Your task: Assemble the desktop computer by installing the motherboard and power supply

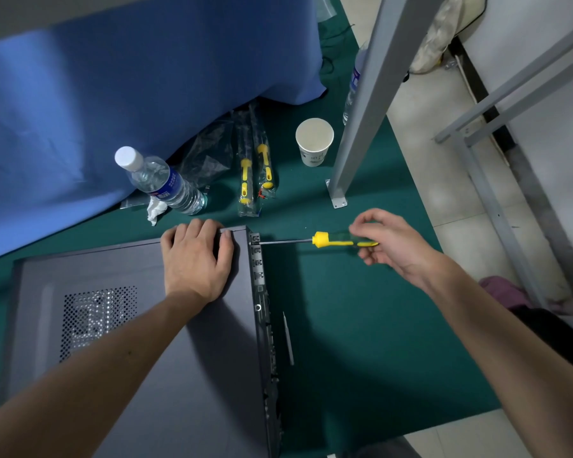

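Note:
A dark grey computer case [139, 342] lies on its side on the green mat, its side panel with a perforated vent facing up. My left hand [197, 259] presses flat on the panel's far right corner, fingertips over the far edge. My right hand [391, 241] grips the green and yellow handle of a screwdriver [328, 241]. The screwdriver lies level, and its tip touches the top of the case's rear panel [255, 240]. The motherboard and power supply are hidden inside the case.
A water bottle [161, 181], crumpled tissue [154, 209], two bagged yellow screwdrivers [253, 173] and a paper cup [314, 142] sit beyond the case. A grey metal leg [361, 104] stands at the right. A thin metal strip [288, 338] lies beside the rear panel. Blue cloth [113, 94] hangs at the left.

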Demonstrator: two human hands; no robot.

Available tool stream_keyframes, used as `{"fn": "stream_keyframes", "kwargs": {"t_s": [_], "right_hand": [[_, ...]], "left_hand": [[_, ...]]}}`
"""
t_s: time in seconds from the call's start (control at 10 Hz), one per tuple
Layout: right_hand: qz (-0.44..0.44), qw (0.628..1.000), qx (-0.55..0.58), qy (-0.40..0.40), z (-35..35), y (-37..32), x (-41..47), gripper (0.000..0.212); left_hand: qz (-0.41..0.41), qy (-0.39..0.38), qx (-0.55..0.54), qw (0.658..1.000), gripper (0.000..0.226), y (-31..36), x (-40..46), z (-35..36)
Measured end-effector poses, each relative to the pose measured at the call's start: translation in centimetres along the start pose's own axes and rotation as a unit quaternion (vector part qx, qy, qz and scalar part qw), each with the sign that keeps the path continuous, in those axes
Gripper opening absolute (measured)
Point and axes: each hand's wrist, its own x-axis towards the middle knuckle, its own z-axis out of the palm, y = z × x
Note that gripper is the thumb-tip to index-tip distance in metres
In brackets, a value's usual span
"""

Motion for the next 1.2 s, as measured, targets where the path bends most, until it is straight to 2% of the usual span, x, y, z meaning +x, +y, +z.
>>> {"fn": "stream_keyframes", "kwargs": {"t_s": [0.1, 0.2, 0.3, 0.4, 0.6, 0.7, 0.9, 1.0, 1.1, 1.2], "right_hand": [[0.015, 0.998, -0.053, 0.023, 0.36, 0.00, -0.14, 0.029], [0.018, 0.999, 0.035, 0.002, -0.01, -0.33, -0.31, 0.014], [0.002, 0.998, 0.063, -0.011, -0.03, -0.49, -0.54, 0.006], [-0.005, 0.999, -0.046, 0.024, 0.50, -0.32, -0.38, 0.030], [-0.004, 0.998, 0.053, -0.016, 0.05, -0.42, -0.65, 0.007], [-0.004, 0.999, -0.027, 0.024, 0.56, -0.31, -0.35, 0.027], [0.003, 0.999, 0.045, -0.018, -0.08, -0.51, -0.45, 0.006], [0.018, 0.999, -0.017, 0.026, 0.43, -0.27, -0.30, 0.026], [0.025, 0.998, -0.036, 0.039, 0.75, -0.21, -0.21, 0.034], [-0.010, 0.998, 0.068, -0.014, -0.07, -0.28, -0.26, 0.004]], "left_hand": [[0.000, -0.001, 0.000, 1.000, 0.036, 0.00, 0.06, 0.02], [-0.001, 0.001, 0.002, 1.000, 0.037, 0.06, 0.02, 0.05], [-0.002, 0.001, 0.003, 1.000, 0.037, 0.04, 0.01, 0.03], [-0.003, -0.003, 0.003, 1.000, 0.038, 0.03, 0.01, 0.03], [-0.003, -0.002, 0.002, 1.000, 0.038, 0.04, -0.04, 0.05], [-0.004, -0.005, 0.001, 1.000, 0.038, 0.04, 0.00, 0.03], [-0.005, -0.005, 0.002, 1.000, 0.038, 0.00, -0.02, 0.00], [-0.006, -0.006, -0.001, 1.000, 0.038, 0.05, -0.01, -0.02], [-0.007, -0.007, 0.000, 1.000, 0.038, 0.09, 0.01, -0.07], [-0.006, -0.008, 0.001, 1.000, 0.039, 0.13, 0.01, -0.08]]}}
